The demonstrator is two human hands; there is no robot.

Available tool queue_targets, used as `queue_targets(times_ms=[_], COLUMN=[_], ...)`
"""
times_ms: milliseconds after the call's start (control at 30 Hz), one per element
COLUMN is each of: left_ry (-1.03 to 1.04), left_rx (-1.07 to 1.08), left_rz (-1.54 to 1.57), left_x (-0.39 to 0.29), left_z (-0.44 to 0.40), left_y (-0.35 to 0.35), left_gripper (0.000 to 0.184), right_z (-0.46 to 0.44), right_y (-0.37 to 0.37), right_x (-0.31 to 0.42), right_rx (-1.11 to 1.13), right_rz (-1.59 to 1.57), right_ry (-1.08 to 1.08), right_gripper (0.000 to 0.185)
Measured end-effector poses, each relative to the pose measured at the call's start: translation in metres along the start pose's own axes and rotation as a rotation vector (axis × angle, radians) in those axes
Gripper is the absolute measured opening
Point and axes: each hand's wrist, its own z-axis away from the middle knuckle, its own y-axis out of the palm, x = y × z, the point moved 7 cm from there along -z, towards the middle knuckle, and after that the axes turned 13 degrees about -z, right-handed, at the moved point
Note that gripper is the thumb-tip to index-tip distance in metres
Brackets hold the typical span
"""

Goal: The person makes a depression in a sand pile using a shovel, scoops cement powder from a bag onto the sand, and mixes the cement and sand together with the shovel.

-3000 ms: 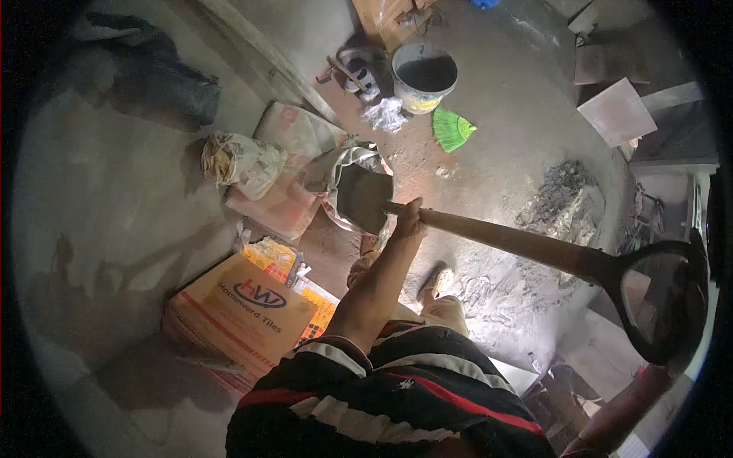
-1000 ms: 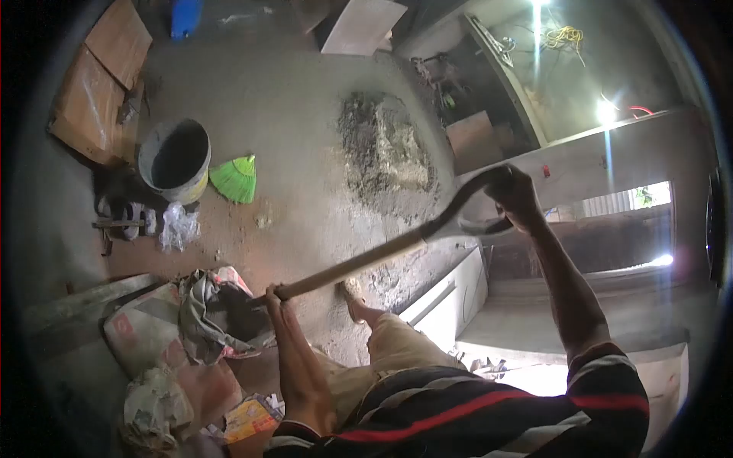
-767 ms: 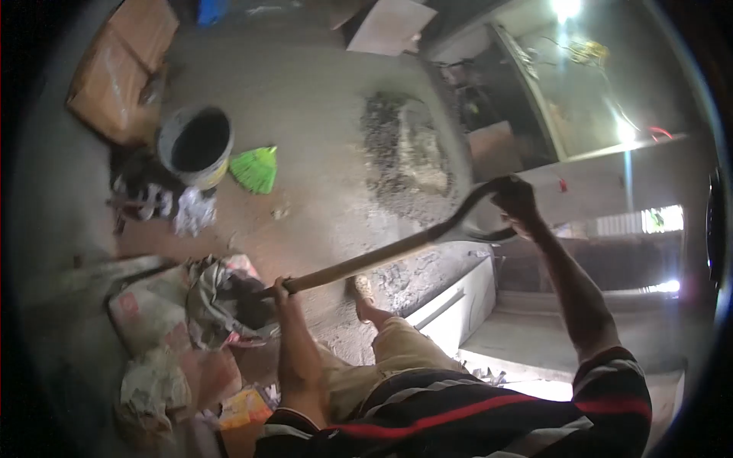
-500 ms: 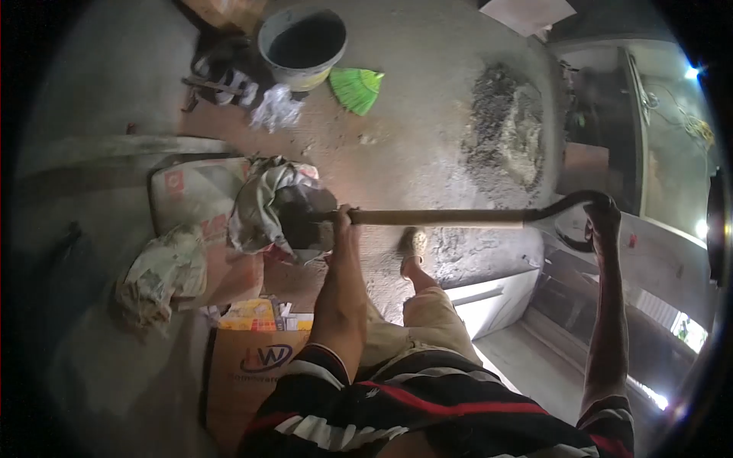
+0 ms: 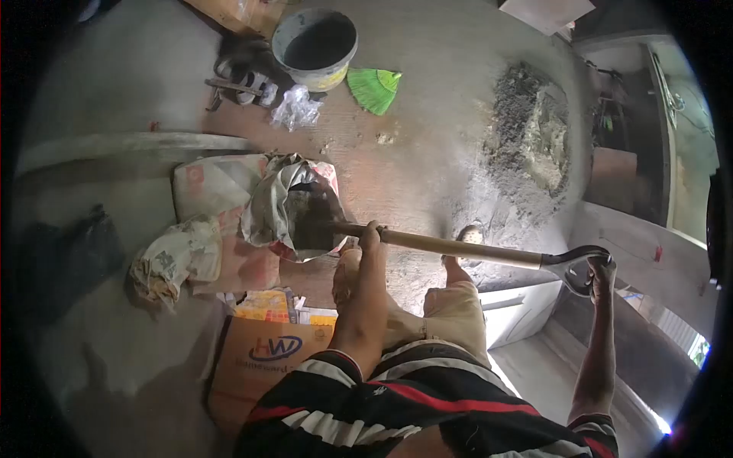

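Observation:
A shovel with a wooden shaft and a dark D-shaped handle stretches across the view. My left hand is wrapped round the shaft close to the blade end. At the far right, my right hand grips the D-handle. The shovel's blade is hidden inside the mouth of an open, crumpled sack, where dark grey powder shows. This sack lies at the left, against other printed sacks.
A bucket stands at the top, with a green broom head and clear plastic beside it. A grey sand pile lies on the floor at right. A cardboard box is at lower left.
The shovel's handle end has dropped lower in the view, so the shaft now slants. My left hand has shifted right and slightly down. The whole scene has slid rightward.

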Motion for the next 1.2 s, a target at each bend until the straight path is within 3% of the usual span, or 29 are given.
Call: queue_targets(times_ms=[67,200,500,833,900,967,1033,1100,1133,1167,1200], left_ry=[-0.014,0.053,0.143,0.149,0.187,0.184,0.079,0.079,0.219,0.192,0.188], left_rx=[0.09,-0.015,-0.125,-0.106,-0.215,-0.238,-0.012,-0.116,-0.236,-0.079,-0.088], left_rz=[-0.054,0.116,0.02,-0.068,-0.228,-0.031,-0.208,-0.329,-0.424,-0.465,-0.498], left_x=[0.014,0.021,0.055,0.112,0.118,0.127,0.162,0.183,0.189,0.206,0.22], left_z=[-0.009,0.03,0.092,0.127,0.158,0.233,0.133,0.141,0.194,0.138,0.131], left_y=[0.006,0.047,0.093,0.129,0.147,0.184,0.159,0.175,0.202,0.201,0.206], left_gripper=[0.027,0.025,0.022,0.021,0.021,0.023,0.021,0.014,0.012,0.013,0.016], right_z=[-0.013,-0.052,-0.102,-0.126,-0.129,-0.123,-0.113,-0.11,-0.102,-0.107,-0.097], right_y=[-0.011,-0.043,-0.11,-0.194,-0.209,-0.226,-0.252,-0.271,-0.285,-0.292,-0.303], right_x=[-0.014,-0.045,-0.09,-0.198,-0.236,-0.289,-0.328,-0.358,-0.382,-0.398,-0.397], right_rx=[0.011,0.019,0.057,-0.005,-0.005,-0.005,-0.166,-0.037,-0.075,-0.097,-0.113], right_rz=[-0.037,-0.107,-0.161,-0.269,-0.329,-0.546,-0.446,-0.5,-0.465,-0.422,-0.447], right_ry=[0.034,0.035,0.052,0.127,0.229,0.477,0.511,0.405,0.406,0.416,0.446], right_gripper=[0.021,0.02,0.019,0.012,0.013,0.014,0.015,0.013,0.013,0.013,0.013])
